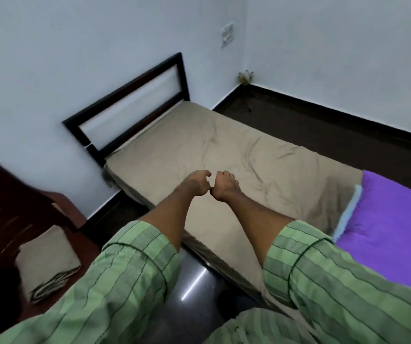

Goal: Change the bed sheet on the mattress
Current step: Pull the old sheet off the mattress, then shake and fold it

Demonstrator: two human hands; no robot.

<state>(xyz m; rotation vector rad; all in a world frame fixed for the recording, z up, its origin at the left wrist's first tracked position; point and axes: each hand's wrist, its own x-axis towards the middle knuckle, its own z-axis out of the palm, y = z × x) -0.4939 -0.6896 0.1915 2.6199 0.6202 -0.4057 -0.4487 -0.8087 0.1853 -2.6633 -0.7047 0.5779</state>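
Note:
A wrinkled beige sheet (224, 145) covers the mattress of a single bed with a dark wooden headboard (130, 100). A second beige sheet, folded (48, 261), lies on a wooden chair at the lower left. Both my arms reach out over the near side of the bed, and the hands touch at the wrists. My left hand (198, 182) hovers above the sheet with loosely curled fingers and holds nothing. My right hand (224, 186) is beside it, its fingers curled into a fist, with nothing in it.
A purple blanket (393, 232) with a pale blue edge lies over the right end of the bed. The red-brown chair (13, 194) stands left of the bed. Dark floor runs around the bed, and a small object sits in the far corner (245, 78).

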